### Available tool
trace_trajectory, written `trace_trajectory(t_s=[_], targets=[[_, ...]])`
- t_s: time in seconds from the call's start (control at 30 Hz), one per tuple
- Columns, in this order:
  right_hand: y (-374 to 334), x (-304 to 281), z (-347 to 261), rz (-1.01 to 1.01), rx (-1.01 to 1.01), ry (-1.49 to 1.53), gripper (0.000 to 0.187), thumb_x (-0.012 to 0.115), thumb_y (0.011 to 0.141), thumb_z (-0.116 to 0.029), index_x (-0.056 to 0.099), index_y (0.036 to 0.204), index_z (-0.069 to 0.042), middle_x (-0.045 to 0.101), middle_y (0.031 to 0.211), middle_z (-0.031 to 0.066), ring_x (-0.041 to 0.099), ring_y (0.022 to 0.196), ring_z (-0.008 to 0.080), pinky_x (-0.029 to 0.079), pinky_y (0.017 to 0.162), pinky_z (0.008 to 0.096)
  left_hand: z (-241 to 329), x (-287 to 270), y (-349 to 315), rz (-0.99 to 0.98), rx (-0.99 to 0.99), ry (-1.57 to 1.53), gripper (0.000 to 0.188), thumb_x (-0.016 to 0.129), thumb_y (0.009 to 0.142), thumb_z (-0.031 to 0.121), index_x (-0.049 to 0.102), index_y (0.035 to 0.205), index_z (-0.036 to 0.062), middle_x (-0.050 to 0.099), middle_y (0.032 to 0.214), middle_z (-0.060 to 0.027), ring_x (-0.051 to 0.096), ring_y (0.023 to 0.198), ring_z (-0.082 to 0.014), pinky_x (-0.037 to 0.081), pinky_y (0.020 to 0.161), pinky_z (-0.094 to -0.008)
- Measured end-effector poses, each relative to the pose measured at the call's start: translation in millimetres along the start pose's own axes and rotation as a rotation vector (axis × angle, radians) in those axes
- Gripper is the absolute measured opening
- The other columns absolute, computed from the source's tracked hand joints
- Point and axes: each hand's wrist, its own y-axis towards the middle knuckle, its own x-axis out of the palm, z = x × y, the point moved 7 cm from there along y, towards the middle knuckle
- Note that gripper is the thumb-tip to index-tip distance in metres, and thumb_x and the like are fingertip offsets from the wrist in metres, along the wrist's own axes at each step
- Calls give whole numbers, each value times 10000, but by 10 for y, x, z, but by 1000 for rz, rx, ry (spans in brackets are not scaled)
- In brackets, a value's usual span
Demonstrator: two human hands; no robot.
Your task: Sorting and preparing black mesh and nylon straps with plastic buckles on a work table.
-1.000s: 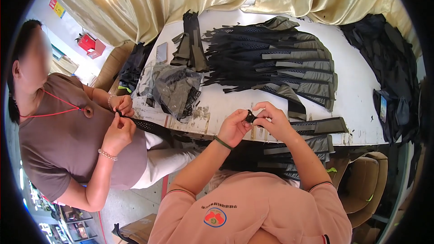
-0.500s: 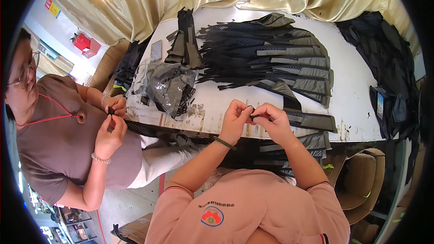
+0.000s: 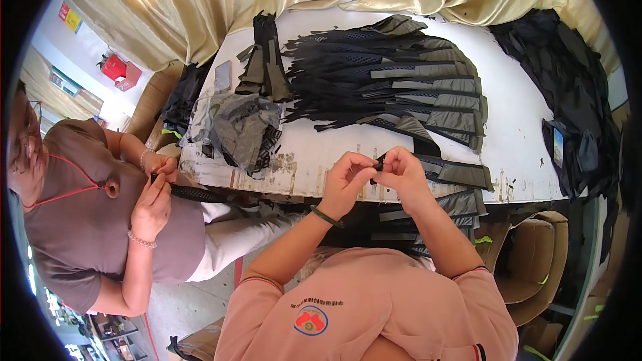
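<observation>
My left hand (image 3: 344, 184) and my right hand (image 3: 406, 177) meet over the table's front edge, both closed in a pinch. Between their fingertips is a small black piece (image 3: 379, 163), mostly covered, so its kind cannot be made out. Just beyond my right hand lies a grey and black padded strap (image 3: 461, 174) with a dark tail running toward that hand; whether it joins the small piece is hidden. Several similar straps (image 3: 441, 83) are fanned across the white table (image 3: 321, 150). Left of my hands, a clear plastic bag (image 3: 244, 130) holds small black buckle-like parts.
At my left a co-worker's hands (image 3: 155, 187) pinch another small black part. Behind the bag are a phone (image 3: 223, 75) and a bundle of straps (image 3: 265, 67). A dark fabric pile (image 3: 568, 87) covers the table's right end. A cardboard box (image 3: 535, 261) stands below right.
My fingers have shifted their pinch, and more of the black piece shows above them. The co-worker's hands have moved down a little, with the head leaning left. The whole view has shifted slightly.
</observation>
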Motion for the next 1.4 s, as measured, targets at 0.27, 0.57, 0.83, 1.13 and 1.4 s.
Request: trace_trajectory(t_s=[0.27, 0.57, 0.83, 1.13, 1.4], targets=[[-119, -4, -98, -32, 152, 274, 177, 643, 835, -65, 535, 972, -32, 572, 771, 6, 536, 659, 68, 446, 589, 209, 64, 58, -19, -196, 165, 33, 279, 634, 773, -101, 549, 995, 44, 503, 1034, -62, 502, 963, -159, 406, 887, -292], [-70, -119, -331, -41, -180, -383, 165, 603, 885, -178, 596, 888, -14, 592, 726, -5, 513, 636, 42, 424, 569, 194, -41, 242, -235, -262, -167, -119, 223, 601, 833, -16, 498, 1011, 68, 544, 916, -27, 534, 807, -145, 431, 717, -272], [-418, -1153, 564, -395, 272, -1422, 276, 650, 833, -297, 597, 798, -28, 632, 725, 70, 599, 669, 145, 475, 616, 289, -476, -413, -1171, 327, -726, -692, 119, 588, 874, 67, 510, 957, 100, 609, 882, -43, 572, 675, -143, 475, 648, -310], [-28, -1339, -6, 288, -279, -1194, 449, 730, 696, -177, 549, 1091, -60, 595, 998, 155, 586, 925, 316, 475, 760, 373, -680, -1223, -1683, 649, -553, -87, 153, 661, 841, 89, 514, 880, 88, 588, 779, -20, 559, 615, -111, 458, 540, -233], [364, -1374, 9, 306, -135, -1315, 425, 598, 751, -61, 533, 1167, -116, 554, 1098, 193, 553, 1006, 382, 464, 828, 424, -531, -185, -740, -92, -645, -189, 326, 524, 943, 317, 564, 1112, 41, 618, 933, -62, 560, 619, -115, 453, 557, -219]])
